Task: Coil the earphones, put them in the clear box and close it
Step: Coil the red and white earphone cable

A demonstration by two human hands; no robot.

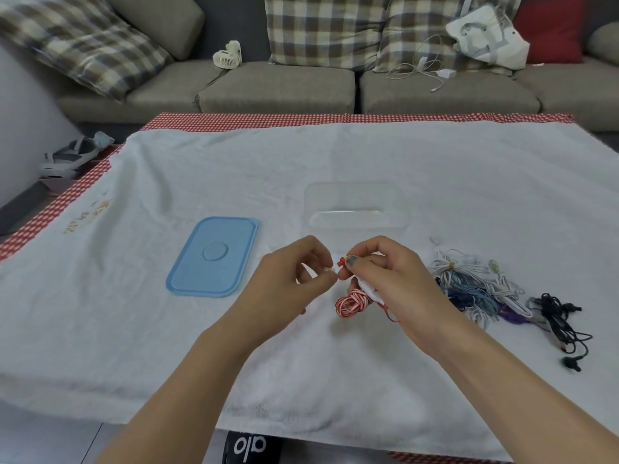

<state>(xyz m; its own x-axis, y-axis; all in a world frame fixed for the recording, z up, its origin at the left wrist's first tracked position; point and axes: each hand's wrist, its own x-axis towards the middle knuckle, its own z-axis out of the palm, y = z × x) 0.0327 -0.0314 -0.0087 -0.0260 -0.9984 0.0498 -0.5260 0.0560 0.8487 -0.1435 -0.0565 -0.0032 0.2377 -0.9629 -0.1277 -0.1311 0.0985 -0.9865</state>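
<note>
Red-and-white striped earphones [350, 303] hang in a loose bundle under my right hand [385, 272], which pinches their red end between thumb and fingers. My left hand [294, 279] is just to the left, fingertips pinched on a small white piece of the same earphones. The clear box [355, 209] stands open on the white towel right behind both hands. Its blue lid [214, 257] lies flat to the left of my left hand.
A tangle of white, blue and purple earphones [475, 286] lies to the right, with black earphones [562, 323] beyond it. The white towel [201, 169] covers a table with a red checked cloth. A sofa with cushions, a small fan [227, 55] and a cable stands behind.
</note>
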